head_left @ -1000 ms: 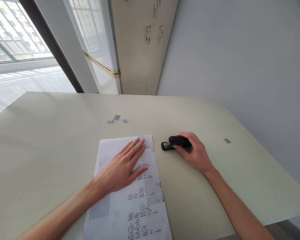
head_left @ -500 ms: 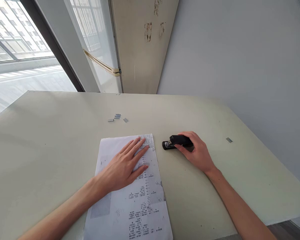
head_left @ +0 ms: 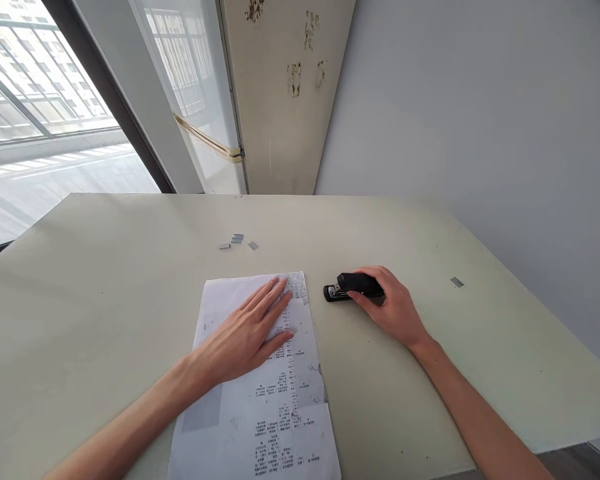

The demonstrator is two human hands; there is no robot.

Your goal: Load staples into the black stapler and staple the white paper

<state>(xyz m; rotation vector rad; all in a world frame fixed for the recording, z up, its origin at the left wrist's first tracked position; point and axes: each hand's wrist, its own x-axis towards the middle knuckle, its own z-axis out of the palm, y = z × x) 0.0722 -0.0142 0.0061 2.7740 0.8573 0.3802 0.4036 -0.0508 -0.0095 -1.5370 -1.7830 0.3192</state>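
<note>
My left hand (head_left: 247, 337) lies flat with its fingers spread on a stack of printed paper sheets (head_left: 300, 383), near the far right part of the stack. The sheets overlap unevenly, and a torn-looking edge shows at the far right corner. Wrapped round a black stapler (head_left: 361, 283) is my right hand (head_left: 395, 307), thumb on the near side and fingers over the top. The stapler rests on the table just right of the papers, apart from them, its front end pointing left toward the sheets.
Several small strips of staples (head_left: 237, 239) lie beyond the papers on the pale table (head_left: 130, 267). One more staple strip (head_left: 457, 282) is off to the right. Behind the table stand a fridge (head_left: 280, 127) and a wall (head_left: 455, 113); a window (head_left: 35, 100) is at the left.
The view has shifted slightly, so the background sits a little lower. Both hands, the papers and the stapler keep nearly the same places.
</note>
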